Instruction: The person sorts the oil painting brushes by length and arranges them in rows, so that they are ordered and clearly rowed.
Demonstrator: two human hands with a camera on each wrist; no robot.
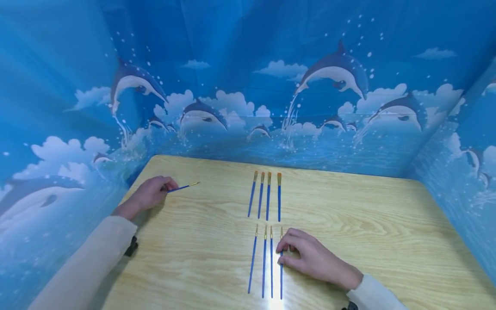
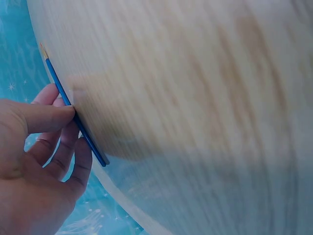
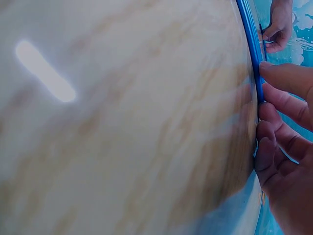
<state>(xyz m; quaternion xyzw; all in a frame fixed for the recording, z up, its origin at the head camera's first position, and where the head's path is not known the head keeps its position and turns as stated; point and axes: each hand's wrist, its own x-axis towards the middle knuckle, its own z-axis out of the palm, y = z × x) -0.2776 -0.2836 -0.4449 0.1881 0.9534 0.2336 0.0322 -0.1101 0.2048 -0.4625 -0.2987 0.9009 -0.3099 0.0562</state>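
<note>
In the head view my left hand (image 1: 155, 191) is over the table's left side and pinches a thin paintbrush (image 1: 184, 187) with a blue handle, its pointed tip to the right. The left wrist view shows the thumb and fingers on that blue handle (image 2: 66, 99). My right hand (image 1: 310, 255) is at the rightmost paintbrush (image 1: 281, 280) of the near row, thumb and fingers bent about its handle and hiding part of it. Just left of it lie several pointed paintbrushes (image 1: 265, 262). In the right wrist view the right thumb (image 3: 286, 78) touches a blue handle.
Farther back on the wooden table (image 1: 348, 206) lies a row of several flat-tipped blue paintbrushes (image 1: 268, 198), bristles pointing away. A blue dolphin-print backdrop (image 1: 240, 142) hangs behind the table and along both sides. Light glares on the near edge.
</note>
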